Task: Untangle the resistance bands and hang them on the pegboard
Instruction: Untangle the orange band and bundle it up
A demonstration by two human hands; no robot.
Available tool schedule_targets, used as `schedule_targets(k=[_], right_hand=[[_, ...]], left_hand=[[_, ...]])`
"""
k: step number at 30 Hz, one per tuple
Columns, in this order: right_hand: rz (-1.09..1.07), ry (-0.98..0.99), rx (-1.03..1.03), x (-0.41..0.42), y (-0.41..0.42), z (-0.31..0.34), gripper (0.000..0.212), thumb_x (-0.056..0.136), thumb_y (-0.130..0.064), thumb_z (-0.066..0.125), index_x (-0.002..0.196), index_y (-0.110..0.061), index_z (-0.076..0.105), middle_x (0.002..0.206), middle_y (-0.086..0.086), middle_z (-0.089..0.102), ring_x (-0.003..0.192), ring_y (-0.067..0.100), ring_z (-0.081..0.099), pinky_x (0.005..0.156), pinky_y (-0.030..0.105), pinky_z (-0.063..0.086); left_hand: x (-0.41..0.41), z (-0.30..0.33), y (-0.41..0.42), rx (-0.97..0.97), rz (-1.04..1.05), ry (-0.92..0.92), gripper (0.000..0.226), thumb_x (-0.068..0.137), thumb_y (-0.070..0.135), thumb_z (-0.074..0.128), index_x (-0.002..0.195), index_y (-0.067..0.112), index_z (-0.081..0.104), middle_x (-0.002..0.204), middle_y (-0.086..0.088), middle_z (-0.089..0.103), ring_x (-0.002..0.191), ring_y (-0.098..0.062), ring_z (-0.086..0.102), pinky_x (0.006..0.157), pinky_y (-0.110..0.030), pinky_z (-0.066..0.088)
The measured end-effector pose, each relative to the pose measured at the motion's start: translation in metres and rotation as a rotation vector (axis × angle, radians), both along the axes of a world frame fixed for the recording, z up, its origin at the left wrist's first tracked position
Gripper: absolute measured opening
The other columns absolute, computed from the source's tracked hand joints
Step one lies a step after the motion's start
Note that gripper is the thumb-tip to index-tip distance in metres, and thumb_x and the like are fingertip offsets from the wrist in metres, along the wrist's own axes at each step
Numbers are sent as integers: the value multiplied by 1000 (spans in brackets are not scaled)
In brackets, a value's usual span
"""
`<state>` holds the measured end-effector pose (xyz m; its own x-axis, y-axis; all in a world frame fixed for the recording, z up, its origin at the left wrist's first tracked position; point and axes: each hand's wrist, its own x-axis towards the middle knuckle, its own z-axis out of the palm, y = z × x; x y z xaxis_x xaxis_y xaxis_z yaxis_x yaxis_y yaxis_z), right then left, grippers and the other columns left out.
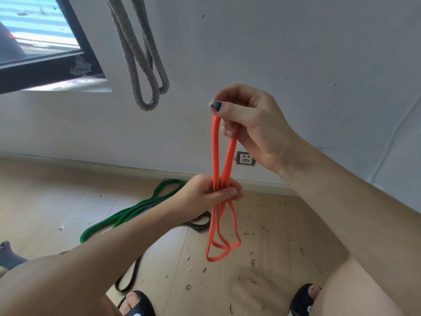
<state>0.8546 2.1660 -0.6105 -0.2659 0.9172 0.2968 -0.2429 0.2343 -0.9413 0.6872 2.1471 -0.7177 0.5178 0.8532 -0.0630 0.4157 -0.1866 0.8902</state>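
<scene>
Orange band held taut between both hands

The right hand (248, 124) pinches the orange band (222, 179) at its top loop; the left hand (211, 195) grips the bunched strands lower down, loops dangling over the floor (273, 258). Best to loosen the left grip and let the strands separate, I judge.

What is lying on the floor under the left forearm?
A green band and a black band lie on the wooden floor, running beneath the left hand's forearm. Whether they are tangled together there cannot be seen; the arm covers that stretch.
</scene>
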Motion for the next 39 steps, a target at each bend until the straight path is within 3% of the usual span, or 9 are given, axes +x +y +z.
schedule_targets(k=[4,7,16,23,26,28,31,35,39], right_hand=[[-47,84,-47,2,7,1,13,93,1,65,87,-10,69,62,-6,61,55,13,47,58,25,42],[-122,189,-122,8,17,1,16,93,3,64,85,-10,69,61,-6,62,54,11,46,56,26,38],[-435,276,-349,47,53,-30,15,90,2,63,81,-8,68,56,0,50,49,12,44,49,25,36],[-451,-40,-682,91,69,-72,14,99,-8,57,85,-11,60,66,5,51,55,16,53,54,26,53],[-357,-356,-742,101,68,-86,15,101,-11,50,88,-13,58,72,7,57,71,23,63,77,38,57],[-343,-650,-679,99,64,-89,14,96,-10,48,88,-12,59,76,9,61,78,26,63,83,40,54],[-335,-1110,-328,78,60,-87,13,85,-14,48,81,-18,60,79,6,61,81,28,57,72,34,45],[-75,-922,-74,19,34,-76,22,103,-22,44,108,-27,65,113,-3,73,111,19,63,99,32,45],[201,-996,48,-26,0,-84,40,105,-45,35,88,-17,60,93,0,69,90,18,59,85,34,42]], left_hand=[[3,4,-6,-29,4,-6,25,106,18,53,94,20,74,102,1,80,93,-5,74,85,-22,56],[3,2,-10,-86,-32,27,24,105,19,55,86,12,67,94,-7,80,88,-23,76,82,-34,61],[-6,-9,-13,-184,-42,110,21,105,25,57,98,5,57,84,-9,77,80,-27,77,78,-40,65],[-10,6,-8,-224,17,36,23,108,21,51,101,0,58,73,-4,69,60,-19,66,59,-33,58],[-14,12,-5,-230,-29,114,21,109,21,49,103,3,57,73,-1,70,60,-20,66,63,-36,59],[-17,16,-3,-180,-72,207,21,109,23,47,101,6,56,73,2,69,62,-18,66,65,-36,59],[-18,21,-1,-107,-107,292,22,109,22,46,94,9,55,71,4,65,60,-15,64,63,-28,56],[-16,25,0,-42,-164,368,23,108,22,49,89,11,56,73,2,67,59,-14,64,62,-27,55],[-17,22,-1,-31,-157,311,26,103,8,51,79,6,61,71,-10,68,60,-19,67,62,-28,56]])
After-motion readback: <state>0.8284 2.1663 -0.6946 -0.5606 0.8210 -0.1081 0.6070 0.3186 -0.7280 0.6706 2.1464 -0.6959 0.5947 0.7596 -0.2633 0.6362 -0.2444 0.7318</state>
